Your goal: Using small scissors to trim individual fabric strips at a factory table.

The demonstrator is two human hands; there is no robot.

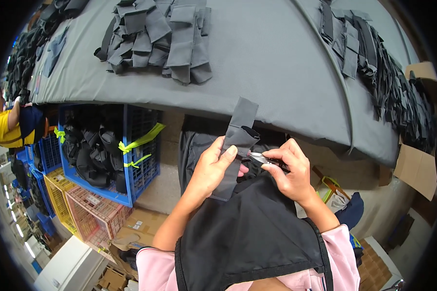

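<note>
My left hand (210, 169) pinches a dark grey fabric strip (243, 114) between thumb and fingers, over my lap. The strip is folded, with a small loop standing out on its right side. Its upper end reaches the near edge of the table, and its lower end hangs below my hand. My right hand (292, 169) is closed around small thread snips (259, 157) with a shiny metal part. Their tip is at the right edge of the strip, by the loop. Whether the blades touch the fabric is too small to tell. A black apron (247, 228) covers my front.
A grey-covered table (267, 72) lies ahead. On it sit a pile of grey fabric strips (182, 43) and a longer heap of strips (398, 97) at right. A blue crate (130, 165) of black pieces stands left. Further left, a person in yellow (7, 128) is partly visible.
</note>
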